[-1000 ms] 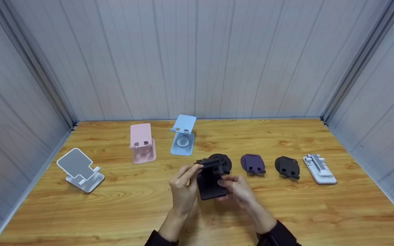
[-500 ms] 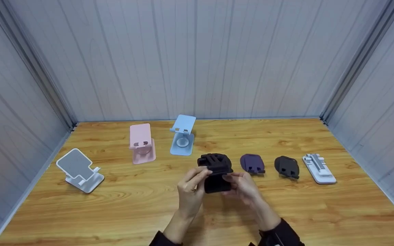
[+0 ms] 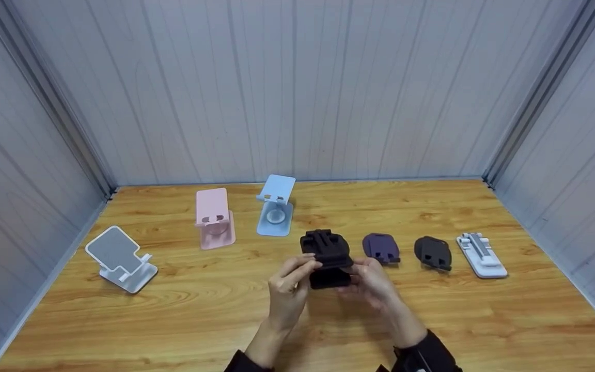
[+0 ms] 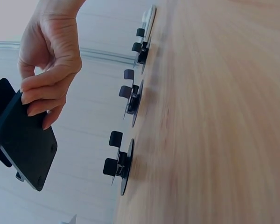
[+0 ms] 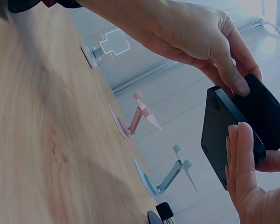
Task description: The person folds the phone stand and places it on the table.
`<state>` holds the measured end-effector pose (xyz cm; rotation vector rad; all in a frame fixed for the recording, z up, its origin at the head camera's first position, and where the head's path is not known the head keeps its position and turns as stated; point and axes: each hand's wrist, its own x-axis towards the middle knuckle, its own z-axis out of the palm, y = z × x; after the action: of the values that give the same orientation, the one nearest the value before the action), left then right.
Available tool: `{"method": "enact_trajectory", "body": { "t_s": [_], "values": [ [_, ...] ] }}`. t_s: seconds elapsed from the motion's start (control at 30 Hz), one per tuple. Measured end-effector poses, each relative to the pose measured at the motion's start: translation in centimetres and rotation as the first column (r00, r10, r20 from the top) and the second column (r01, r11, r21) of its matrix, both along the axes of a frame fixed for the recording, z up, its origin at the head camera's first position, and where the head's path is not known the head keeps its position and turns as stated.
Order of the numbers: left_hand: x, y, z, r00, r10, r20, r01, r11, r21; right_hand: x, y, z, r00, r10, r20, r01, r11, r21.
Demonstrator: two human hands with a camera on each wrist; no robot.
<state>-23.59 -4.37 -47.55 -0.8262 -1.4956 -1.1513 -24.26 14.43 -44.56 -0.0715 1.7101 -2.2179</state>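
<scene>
Both hands hold a black folding phone stand point(image 3: 331, 260) above the table, its two plates tilted apart. My left hand point(image 3: 288, 287) grips the upper plate's left side. In the right wrist view the left thumb lies on that plate point(image 5: 263, 109). My right hand point(image 3: 375, 284) pinches the base plate, thumb on its inner face and fingers point(image 4: 44, 95) flat against its underside, which has round pads. Behind, partly hidden in the head view, a black phone stand with a round base point(image 4: 114, 165) lies folded on the table.
Folded purple point(image 3: 381, 249), dark grey point(image 3: 433, 252) and white point(image 3: 482, 256) phone stands lie to the right. Unfolded pink point(image 3: 212, 204), light blue point(image 3: 278, 187) and white-grey point(image 3: 116, 250) ones stand to the left. Panel walls point(image 3: 297, 93) border the wooden table point(image 3: 189, 310).
The held stand has shifted a little to the right with both hands. Its upper plate has tipped forward over the base, so less of the base's inner face shows.
</scene>
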Motion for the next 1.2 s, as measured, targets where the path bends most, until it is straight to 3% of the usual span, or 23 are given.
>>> {"method": "enact_trajectory", "body": {
  "t_s": [0.23,0.77,0.93,1.1,1.17,1.2],
  "values": [
    [-0.2,-0.4,0.1,1.000,-0.021,-0.002,0.021,1.000,-0.013,0.1,0.1,0.3,0.997,0.060,-0.044,-0.061,0.998,-0.010],
    [0.0,-0.6,0.3,0.999,-0.043,0.028,0.045,0.997,-0.065,0.0,0.7,0.9,0.998,0.059,-0.021,-0.059,0.998,0.017],
    [0.4,-0.6,0.8,0.990,-0.077,0.115,0.084,0.995,-0.054,0.0,0.9,1.1,0.999,0.020,-0.041,-0.020,1.000,-0.013],
    [1.1,-0.1,1.1,0.952,-0.077,0.298,0.079,0.997,0.006,0.0,1.0,1.1,0.999,-0.006,-0.051,0.004,0.999,-0.043],
    [1.4,0.0,1.2,0.903,-0.099,0.417,0.091,0.995,0.040,0.0,1.1,1.1,0.998,-0.008,-0.055,0.006,0.999,-0.044],
    [0.7,0.0,-0.1,0.868,-0.115,0.484,0.097,0.993,0.063,0.1,1.1,1.1,0.998,-0.009,-0.060,0.006,0.999,-0.043]
  ]
}}
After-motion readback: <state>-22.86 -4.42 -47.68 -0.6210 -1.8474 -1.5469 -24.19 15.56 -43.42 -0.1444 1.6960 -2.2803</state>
